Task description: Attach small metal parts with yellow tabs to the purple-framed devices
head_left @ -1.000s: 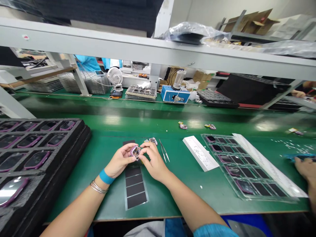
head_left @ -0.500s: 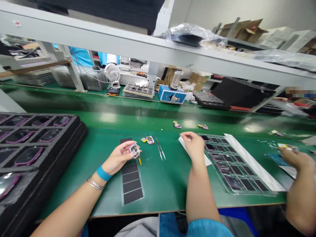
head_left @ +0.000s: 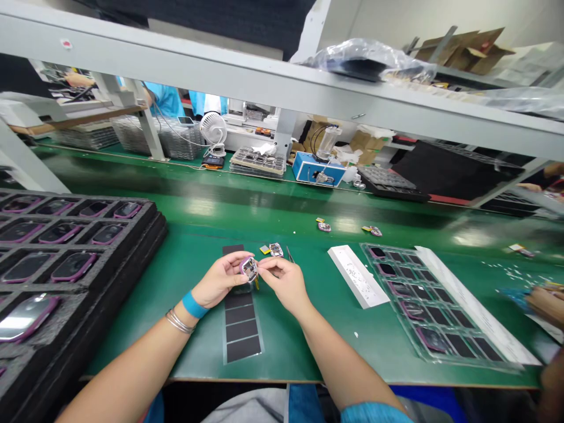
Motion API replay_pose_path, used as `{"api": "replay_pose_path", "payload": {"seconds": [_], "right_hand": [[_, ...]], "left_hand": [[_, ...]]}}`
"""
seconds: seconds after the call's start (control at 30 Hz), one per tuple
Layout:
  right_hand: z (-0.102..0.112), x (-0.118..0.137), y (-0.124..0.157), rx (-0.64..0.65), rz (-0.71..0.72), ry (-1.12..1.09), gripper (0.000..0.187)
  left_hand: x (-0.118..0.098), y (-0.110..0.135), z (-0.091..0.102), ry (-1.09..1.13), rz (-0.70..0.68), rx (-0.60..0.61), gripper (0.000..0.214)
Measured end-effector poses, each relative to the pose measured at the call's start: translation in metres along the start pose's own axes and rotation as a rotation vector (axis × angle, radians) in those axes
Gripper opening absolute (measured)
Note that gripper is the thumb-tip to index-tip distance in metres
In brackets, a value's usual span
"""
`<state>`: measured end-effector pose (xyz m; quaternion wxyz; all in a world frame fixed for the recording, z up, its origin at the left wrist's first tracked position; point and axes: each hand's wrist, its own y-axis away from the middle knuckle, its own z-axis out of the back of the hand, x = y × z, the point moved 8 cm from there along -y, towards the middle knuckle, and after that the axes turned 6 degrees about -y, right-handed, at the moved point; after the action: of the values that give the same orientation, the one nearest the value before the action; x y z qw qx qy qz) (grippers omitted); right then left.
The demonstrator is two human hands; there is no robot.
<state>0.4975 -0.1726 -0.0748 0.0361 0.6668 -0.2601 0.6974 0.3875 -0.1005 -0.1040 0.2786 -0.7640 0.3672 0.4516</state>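
My left hand [head_left: 217,283] grips an opened smartwatch case [head_left: 249,269] with a purple rim, its inner electronics facing up and a yellow flex strip hanging below. The thumb and fingers of my right hand [head_left: 285,285] are pinched together at the case's right edge; anything small between them is hidden. Beneath both hands lies a clear sheet of black rectangular stickers [head_left: 241,332]. Just beyond them rests another opened watch case [head_left: 276,250] with a silver-yellow battery beside it. The tweezers [head_left: 289,254] are partly covered by my right hand.
A white box [head_left: 352,271] with tiny pieces stands to the right, beside a clear tray [head_left: 416,343] of watch screens and black pads. Black foam trays [head_left: 145,235] hold purple-rimmed watches at left. More opened watches [head_left: 324,227] lie farther back. A co-worker's hand [head_left: 546,302] is at far right.
My right hand has moved left from the white box to the watch case, uncovering the box and hiding most of the tweezers. My left hand still holds the case. The view has shifted slightly.
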Motion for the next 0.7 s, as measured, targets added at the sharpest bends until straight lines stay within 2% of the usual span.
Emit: {"api": "replay_pose_path", "payload": {"seconds": [0.13,0.33,0.4,0.47,0.53,0.63,0.7], "right_hand": [[-0.001,0.001,0.0,0.003,0.028,0.049,0.006],[-0.013,0.024,0.012,-0.012,0.387,0.496,0.013],[-0.018,0.023,0.014,0.018,0.421,0.611,0.017],[-0.018,0.014,0.011,0.04,0.347,0.593,0.016],[-0.014,-0.001,0.004,0.045,0.172,0.386,0.009],[-0.018,-0.035,0.001,0.129,-0.233,-0.101,0.037],[-0.028,-0.051,0.006,0.217,-0.473,-0.327,0.049]], "left_hand": [[0.0,0.0,0.002,-0.026,-0.007,-0.018,0.046],[0.003,0.0,0.005,-0.083,-0.036,-0.089,0.048],[0.004,-0.001,0.006,-0.088,-0.031,-0.111,0.047],[0.005,-0.001,0.007,-0.081,-0.011,-0.126,0.047],[0.004,-0.001,0.009,-0.072,0.011,-0.143,0.047],[-0.002,0.0,0.016,-0.075,0.014,-0.186,0.05],[-0.005,0.0,0.02,-0.071,0.016,-0.211,0.051]]}}
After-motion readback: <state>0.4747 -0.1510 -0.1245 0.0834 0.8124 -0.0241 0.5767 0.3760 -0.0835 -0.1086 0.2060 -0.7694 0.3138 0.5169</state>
